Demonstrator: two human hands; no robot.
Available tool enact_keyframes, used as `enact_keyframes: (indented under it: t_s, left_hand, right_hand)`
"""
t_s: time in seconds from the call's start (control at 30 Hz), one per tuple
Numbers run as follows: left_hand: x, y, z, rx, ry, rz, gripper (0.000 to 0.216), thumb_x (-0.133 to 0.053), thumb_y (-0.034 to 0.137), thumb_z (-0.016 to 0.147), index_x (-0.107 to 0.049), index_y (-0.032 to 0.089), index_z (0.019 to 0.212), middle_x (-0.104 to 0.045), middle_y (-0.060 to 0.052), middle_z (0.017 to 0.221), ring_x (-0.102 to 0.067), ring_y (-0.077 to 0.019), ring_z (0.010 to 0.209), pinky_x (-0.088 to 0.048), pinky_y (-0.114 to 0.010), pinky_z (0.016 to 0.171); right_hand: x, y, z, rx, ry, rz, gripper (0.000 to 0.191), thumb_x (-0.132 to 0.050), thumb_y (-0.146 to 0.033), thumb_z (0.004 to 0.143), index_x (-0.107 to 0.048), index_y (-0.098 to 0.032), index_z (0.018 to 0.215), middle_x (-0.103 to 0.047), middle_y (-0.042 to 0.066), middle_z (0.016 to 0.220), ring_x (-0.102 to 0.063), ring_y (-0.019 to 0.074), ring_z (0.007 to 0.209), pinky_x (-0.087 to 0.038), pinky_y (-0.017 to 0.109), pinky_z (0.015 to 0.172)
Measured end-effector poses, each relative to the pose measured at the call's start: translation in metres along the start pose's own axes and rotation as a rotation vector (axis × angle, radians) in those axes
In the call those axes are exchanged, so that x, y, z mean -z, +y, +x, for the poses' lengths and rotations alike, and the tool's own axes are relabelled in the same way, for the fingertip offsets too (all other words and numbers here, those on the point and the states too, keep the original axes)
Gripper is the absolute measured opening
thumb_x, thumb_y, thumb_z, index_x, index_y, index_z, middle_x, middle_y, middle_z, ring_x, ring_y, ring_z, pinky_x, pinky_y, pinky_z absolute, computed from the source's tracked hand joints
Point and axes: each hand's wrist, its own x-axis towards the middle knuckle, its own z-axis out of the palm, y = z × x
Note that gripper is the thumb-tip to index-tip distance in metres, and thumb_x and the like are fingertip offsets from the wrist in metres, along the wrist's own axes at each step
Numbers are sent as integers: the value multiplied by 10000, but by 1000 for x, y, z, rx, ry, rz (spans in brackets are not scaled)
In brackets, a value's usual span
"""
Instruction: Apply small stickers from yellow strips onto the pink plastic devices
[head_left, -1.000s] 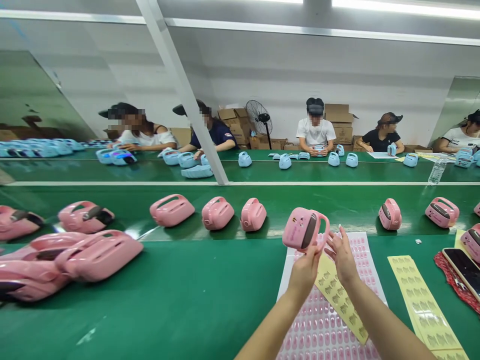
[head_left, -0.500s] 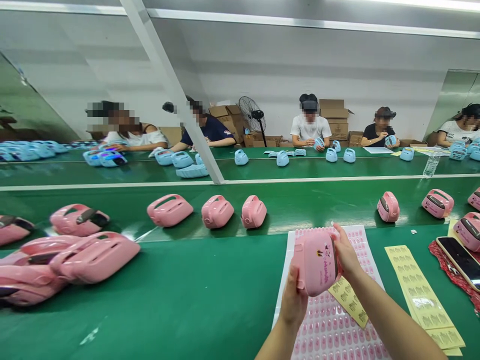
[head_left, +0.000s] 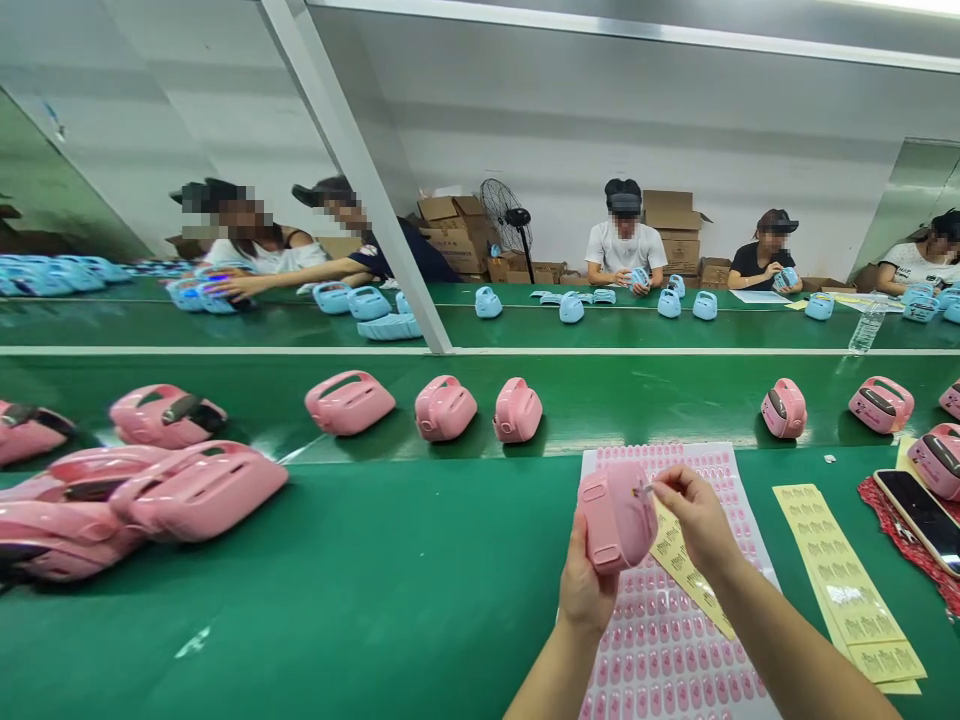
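My left hand (head_left: 585,585) grips a pink plastic case (head_left: 616,518) from below and holds it up above the sticker sheets. My right hand (head_left: 694,512) is beside the case's right side, thumb and forefinger pinched at a small sticker against the case. Under both hands lies a white sheet of pink stickers (head_left: 660,640) with a yellow backing strip (head_left: 686,570) across it.
Several pink cases (head_left: 349,402) stand along the green conveyor (head_left: 375,580), with a pile (head_left: 150,500) at the left. A yellow sticker sheet (head_left: 844,580) and a phone (head_left: 919,518) lie at the right. Other people work with blue cases (head_left: 570,307) on the far line.
The case was turned in my hands and lowered slightly. My right hand came off its far side and now pinches at its right face.
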Motion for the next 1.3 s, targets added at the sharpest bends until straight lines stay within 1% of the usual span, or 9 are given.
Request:
enact_keyframes:
  t_s: [0.07, 0.17, 0.3, 0.47, 0.57, 0.73, 1.07, 1.2, 1.3]
  left_hand:
    - [-1, -5, -1, -153, 33, 73, 535, -593, 509, 691, -555, 198, 1124, -634, -67, 1052, -556, -237, 1014, -457, -323, 835]
    - [-3, -9, -5, -257, 35, 128, 639, -614, 551, 660, -476, 250, 1206, -585, -61, 1138, -546, -231, 1033, -468, -306, 810]
    - [-6, -12, -13, -254, 39, 145, 710, -609, 566, 665, -377, 286, 1275, -529, -83, 1205, -559, -232, 1019, -483, -296, 778]
    - [-7, -14, -18, -247, 83, 168, 800, -601, 604, 646, -275, 299, 1310, -444, -95, 1264, -556, -228, 1010, -497, -279, 742]
    - [-7, -15, -18, -262, 120, 180, 786, -592, 609, 650, -279, 295, 1298, -434, -100, 1249, -559, -237, 998, -506, -282, 717]
    - [-5, -17, -17, -284, 163, 205, 725, -575, 610, 665, -322, 290, 1263, -446, -92, 1228, -565, -227, 983, -505, -265, 702]
    - [-8, -16, -19, -286, 170, 197, 710, -574, 617, 660, -336, 282, 1240, -441, -101, 1234, -570, -225, 970, -503, -263, 697]
    - [-7, -16, -20, -291, 163, 196, 702, -576, 610, 664, -334, 285, 1238, -450, -95, 1219, -570, -218, 959, -498, -267, 705]
    - [-6, -16, -21, -303, 156, 206, 667, -567, 597, 682, -343, 291, 1231, -466, -86, 1206, -570, -215, 959, -494, -278, 721]
  right_hand:
    - [-7, 0, -8, -45, -91, -39, 173, -677, -319, 563, -588, -183, 619, -533, -19, 625, -434, 118, 584, -349, 251, 583]
    - [-13, 5, -11, -72, -74, -90, 188, -693, -325, 533, -590, -176, 585, -520, -21, 620, -428, 115, 580, -337, 252, 589]
    - [-13, 9, -7, -51, -17, -122, 202, -696, -344, 519, -588, -175, 543, -505, -6, 663, -448, 135, 632, -348, 271, 633]
    - [-14, 14, -10, -41, 37, -112, 201, -691, -355, 510, -609, -174, 537, -504, 50, 864, -494, 195, 821, -363, 289, 684]
    - [-16, 18, -15, -40, 44, -107, 173, -686, -340, 529, -614, -184, 546, -495, 61, 925, -492, 213, 892, -374, 288, 693]
    - [-18, 23, -18, -9, 45, -113, 151, -680, -327, 559, -613, -192, 541, -500, 66, 902, -466, 239, 991, -382, 302, 741]
    - [-18, 23, -17, -13, 35, -118, 167, -688, -329, 562, -607, -187, 531, -502, 62, 896, -468, 246, 1004, -379, 319, 781]
    - [-18, 21, -18, 5, 19, -161, 153, -662, -315, 579, -595, -186, 533, -487, 68, 894, -470, 246, 992, -395, 310, 738]
    - [-19, 19, -20, 62, 15, -225, 147, -637, -300, 613, -572, -191, 539, -482, 67, 884, -485, 230, 950, -418, 298, 684]
